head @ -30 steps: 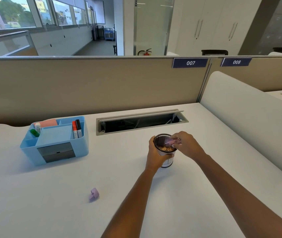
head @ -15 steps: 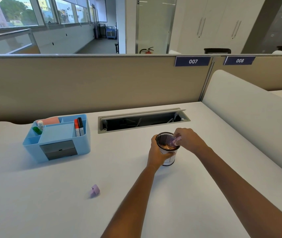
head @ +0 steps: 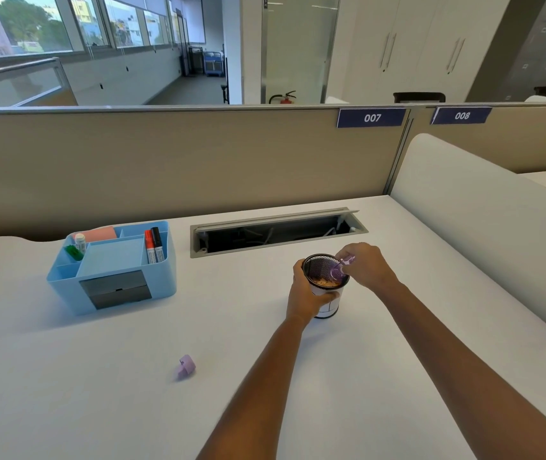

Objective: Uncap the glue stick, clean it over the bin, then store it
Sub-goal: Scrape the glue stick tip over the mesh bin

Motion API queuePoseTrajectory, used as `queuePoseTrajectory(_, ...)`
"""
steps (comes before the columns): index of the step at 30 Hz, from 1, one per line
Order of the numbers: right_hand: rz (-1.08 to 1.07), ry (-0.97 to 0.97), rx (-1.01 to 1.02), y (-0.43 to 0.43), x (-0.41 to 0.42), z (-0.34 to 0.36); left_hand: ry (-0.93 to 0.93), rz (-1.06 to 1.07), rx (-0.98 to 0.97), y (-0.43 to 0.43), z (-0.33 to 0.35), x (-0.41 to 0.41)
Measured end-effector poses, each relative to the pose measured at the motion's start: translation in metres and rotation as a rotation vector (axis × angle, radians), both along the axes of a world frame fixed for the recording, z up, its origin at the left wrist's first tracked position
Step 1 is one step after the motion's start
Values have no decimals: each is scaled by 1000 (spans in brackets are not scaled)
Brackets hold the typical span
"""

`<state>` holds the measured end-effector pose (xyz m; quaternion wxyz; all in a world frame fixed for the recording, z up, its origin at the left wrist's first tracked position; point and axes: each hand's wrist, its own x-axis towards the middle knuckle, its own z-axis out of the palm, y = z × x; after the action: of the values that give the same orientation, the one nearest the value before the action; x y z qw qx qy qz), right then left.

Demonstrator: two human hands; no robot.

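Observation:
A small round bin (head: pixel 317 266) with a black mesh rim and a white lower wall stands on the white desk. My left hand (head: pixel 305 293) is wrapped around its left side. My right hand (head: pixel 363 265) holds the purple glue stick (head: pixel 339 271) tilted, its open end pointing down inside the bin's rim. Brown scraps lie inside the bin. The purple cap (head: pixel 186 366) lies on its side on the desk, well to the left and nearer to me.
A blue desk organiser (head: pixel 112 265) at the left holds a red and a black marker (head: pixel 152 248), a green item and a pink pad. An open cable tray (head: pixel 276 231) runs behind the bin. A beige partition stands at the back; a white divider (head: pixel 484 227) is on the right.
The glue stick has tipped from lying across the rim to pointing down into the bin. My left hand has kept its hold on the bin.

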<state>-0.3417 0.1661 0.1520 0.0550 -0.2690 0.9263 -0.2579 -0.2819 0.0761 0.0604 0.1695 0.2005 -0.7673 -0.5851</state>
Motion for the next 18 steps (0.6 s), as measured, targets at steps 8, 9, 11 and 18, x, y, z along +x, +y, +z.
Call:
queuePoseTrajectory(8,-74,-36,-210,7,5,0,-22,1,17,3,3,3)
queuePoseTrajectory(9,-98,-93,-288,9,5,-1,-35,-5,16,4,4,4)
queuePoseTrajectory(11,-170,-306,-485,13,9,-2,-72,-19,18,4,5,8)
queuePoseTrajectory(18,-181,-974,-1086,18,34,-5,-102,-50,-16,-2,10,29)
